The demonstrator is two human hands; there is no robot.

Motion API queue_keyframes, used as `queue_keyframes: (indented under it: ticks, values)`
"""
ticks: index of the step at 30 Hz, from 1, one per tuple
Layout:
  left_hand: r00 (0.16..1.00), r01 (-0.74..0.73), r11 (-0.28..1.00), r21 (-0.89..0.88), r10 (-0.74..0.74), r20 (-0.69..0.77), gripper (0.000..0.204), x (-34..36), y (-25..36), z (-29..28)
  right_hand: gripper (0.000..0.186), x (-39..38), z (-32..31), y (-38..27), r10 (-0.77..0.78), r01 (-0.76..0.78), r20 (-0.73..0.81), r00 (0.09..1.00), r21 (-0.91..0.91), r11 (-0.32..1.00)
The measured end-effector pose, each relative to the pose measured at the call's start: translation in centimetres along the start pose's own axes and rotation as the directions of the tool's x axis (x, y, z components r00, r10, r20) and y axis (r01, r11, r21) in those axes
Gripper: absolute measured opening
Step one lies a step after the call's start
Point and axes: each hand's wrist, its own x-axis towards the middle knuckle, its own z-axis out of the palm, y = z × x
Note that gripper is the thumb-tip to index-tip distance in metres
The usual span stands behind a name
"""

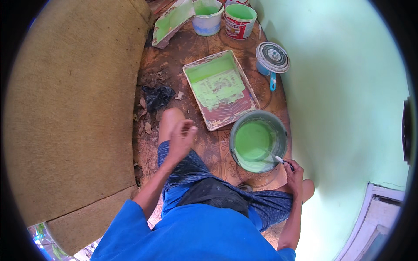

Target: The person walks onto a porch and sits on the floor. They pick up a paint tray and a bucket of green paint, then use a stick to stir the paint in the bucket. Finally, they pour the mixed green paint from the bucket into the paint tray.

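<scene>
My right hand (294, 173) is closed round the white-and-black handle of a thin rod (279, 159). It is at the right rim of a round grey bucket (235, 153). The rod slants down into the green paint (253, 140) inside, and its lower end is hidden there. Over my left knee, my left hand (181, 138) is held up with loosely curled fingers somewhat apart and nothing visible in it. Beyond the bucket, and close against it, lies a rectangular paint tray (224, 89) with a green-coated upper part and a ribbed brown slope.
A lidded blue container with a handle (272, 58) stands by the pale green wall (344, 95). At the back are a tilted green-coated tray (172, 24), a white tub (206, 21) and a red-and-white tub (239, 26). A black plastic bag (157, 97) lies near a large brown panel (74, 117).
</scene>
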Motion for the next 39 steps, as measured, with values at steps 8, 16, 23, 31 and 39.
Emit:
queue_keyframes:
  ticks: [8,16,23,31,39]
  values:
    - [0.382,0.891,0.262,-0.372,-0.875,0.298,0.043,0.4,-6.3,12.3,0.015,0.0,0.8,-1.0,-0.093,0.093,-0.029,0.995,-0.012,0.996]
    - [0.348,0.935,0.300,-0.190,-0.666,0.660,0.072,-2.5,-6.7,12.2,0.016,-0.7,0.8,-0.8,0.059,-0.059,-0.004,0.998,-0.003,0.998]
    - [0.265,0.880,0.471,-0.061,-0.380,0.886,0.073,-4.7,-4.7,10.9,0.021,-0.5,1.4,0.6,0.214,-0.201,-0.001,0.977,0.333,0.921]
    - [0.293,0.848,0.528,-0.057,-0.376,0.879,0.073,-5.8,-5.2,11.5,0.021,-1.0,1.3,1.1,0.414,-0.406,0.125,0.902,0.576,0.709]
    - [0.338,0.852,0.508,-0.128,-0.346,0.875,0.081,-6.0,-6.7,12.5,0.021,-1.2,1.0,0.7,0.415,-0.418,0.162,0.895,0.629,0.655]
